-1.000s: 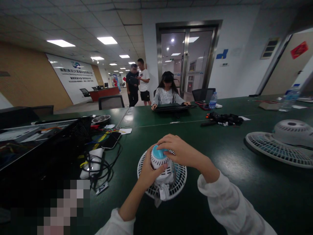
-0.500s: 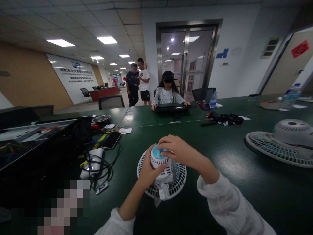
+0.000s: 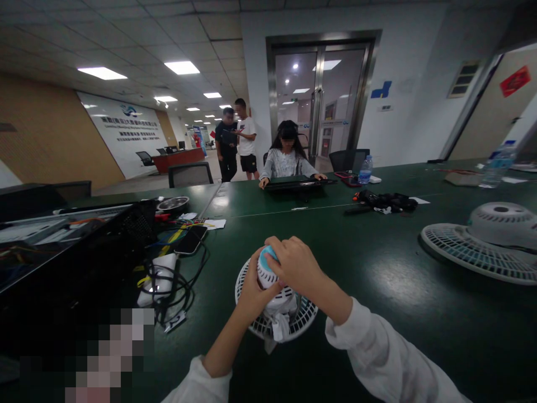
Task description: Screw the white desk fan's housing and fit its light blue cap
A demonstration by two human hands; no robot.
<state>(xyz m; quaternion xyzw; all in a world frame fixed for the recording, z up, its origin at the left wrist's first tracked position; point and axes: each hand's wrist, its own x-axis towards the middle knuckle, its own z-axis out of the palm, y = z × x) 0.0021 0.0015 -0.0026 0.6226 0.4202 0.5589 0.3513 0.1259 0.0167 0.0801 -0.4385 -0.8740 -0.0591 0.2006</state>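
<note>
A small white electric fan (image 3: 305, 324) lies face down on the green table, its round grille at the bottom and its motor housing (image 3: 282, 302) pointing up. My left hand (image 3: 254, 291) is wrapped round the housing's left side, with the thumb across its front. At the top sits a light-blue cap (image 3: 267, 258). Curled fingers of my right hand (image 3: 293, 263) grip that cap from the right and hide part of it. A crumpled white piece (image 3: 281, 327) sticks out at the housing's near side.
Left are an open computer case (image 3: 84, 252), tangled black cable (image 3: 184, 285), a phone (image 3: 192, 239) and a metal bowl (image 3: 173, 203). A larger fan (image 3: 453, 254) lies right. Black gear (image 3: 386, 201) and a bottle (image 3: 366, 169) stand farther back. A person (image 3: 288, 159) sits opposite.
My right hand has turned about the blue cap, its fingers now curled tighter and its wrist and forearm swung left. My left hand stays round the housing.
</note>
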